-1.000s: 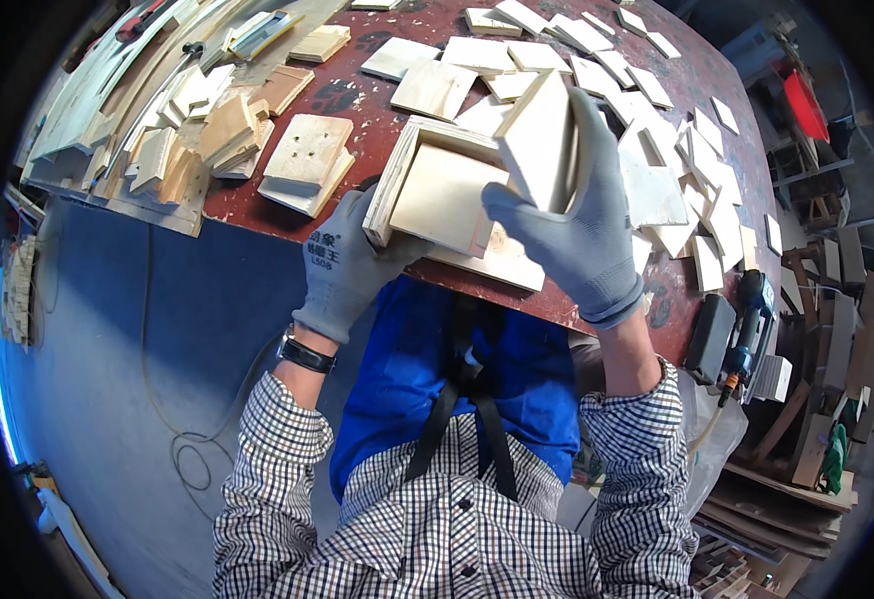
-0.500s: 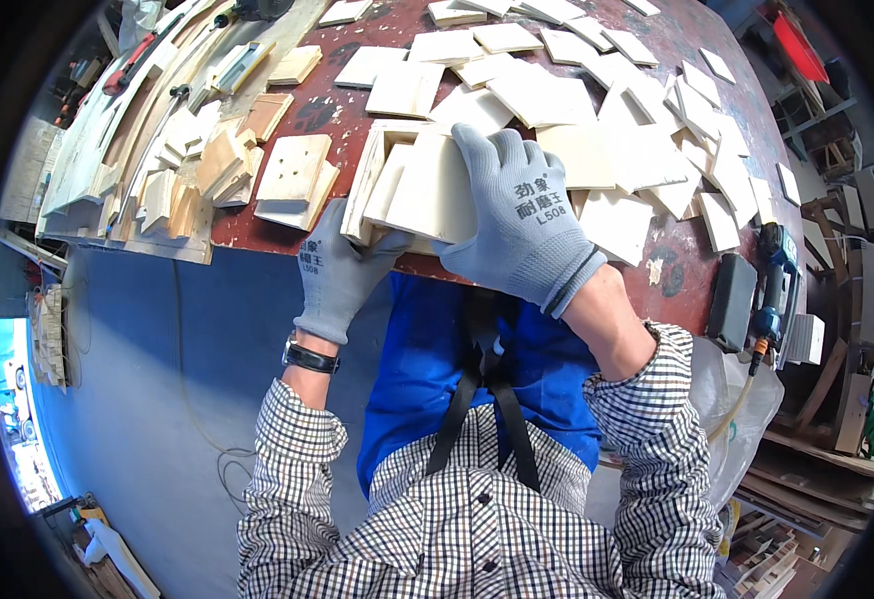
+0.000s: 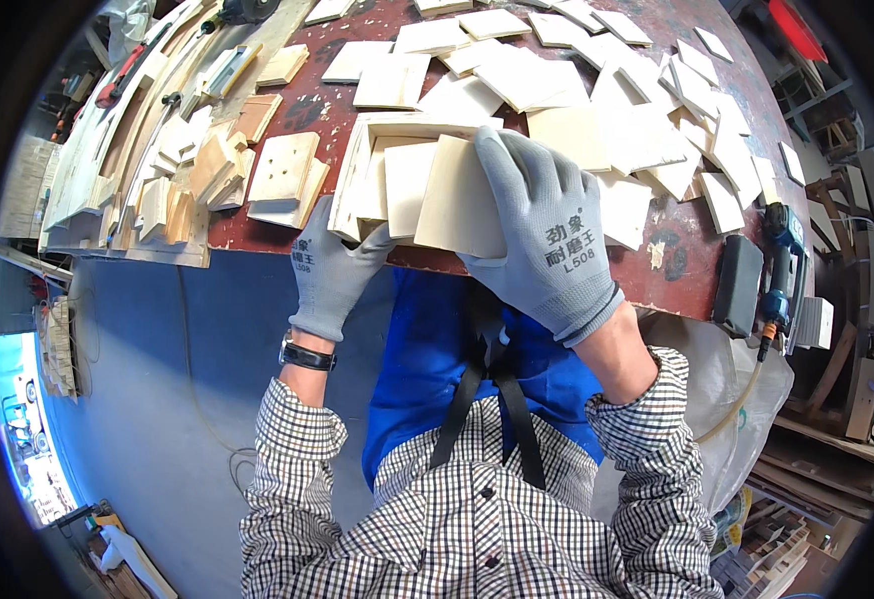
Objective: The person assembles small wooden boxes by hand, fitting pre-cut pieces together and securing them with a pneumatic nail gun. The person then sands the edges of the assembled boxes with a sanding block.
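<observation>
At the table's near edge stands a shallow pale wooden box frame, with a square wooden board leaning inside it. My left hand, in a grey glove, is closed on the frame's near left corner, thumb on the inner side. A second board, the tilted wooden panel, lies in front of the first and partly covers it. My gloved right hand grips that panel by its right side, fingers over the top and thumb below. The frame's right end is hidden behind the panel and hand.
Many loose pale wooden squares cover the red table. Stacked wood blocks stand to the left. A nail gun with a hose and a black case sit at the right edge. A cable lies on the floor.
My right hand has shifted right and toward me with the panel, uncovering more of the board and the frame's inside. My left hand stays at the frame's corner.
</observation>
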{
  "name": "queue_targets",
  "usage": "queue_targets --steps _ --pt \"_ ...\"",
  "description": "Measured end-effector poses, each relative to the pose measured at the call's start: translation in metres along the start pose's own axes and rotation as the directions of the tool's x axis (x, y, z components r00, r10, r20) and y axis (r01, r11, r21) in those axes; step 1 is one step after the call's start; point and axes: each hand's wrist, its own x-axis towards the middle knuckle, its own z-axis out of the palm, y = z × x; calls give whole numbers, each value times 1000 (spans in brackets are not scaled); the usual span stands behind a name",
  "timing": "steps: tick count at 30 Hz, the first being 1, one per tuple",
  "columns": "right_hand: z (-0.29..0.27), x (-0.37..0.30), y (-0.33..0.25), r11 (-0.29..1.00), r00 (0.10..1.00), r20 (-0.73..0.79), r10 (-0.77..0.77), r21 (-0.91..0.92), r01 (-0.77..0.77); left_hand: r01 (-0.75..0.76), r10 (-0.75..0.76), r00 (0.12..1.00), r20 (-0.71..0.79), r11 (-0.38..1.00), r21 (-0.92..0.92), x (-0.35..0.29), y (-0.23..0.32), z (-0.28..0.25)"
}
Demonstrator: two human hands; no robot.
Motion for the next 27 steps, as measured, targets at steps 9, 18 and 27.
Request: queue_targets --steps 9,18,27 --pt "2 24 -21 906 958 239 -158 -350 237 17 -17 1000 -1 997 -74 1 -1 -2" --pt "-70 -28 34 975 980 -195 43 222 2 -30 30 999 -15 999 -13 -3 -3 -1" --pt "-93 -156 92 846 882 -243 404 -267 -461 -39 36 999 38 996 82 1 5 -3"
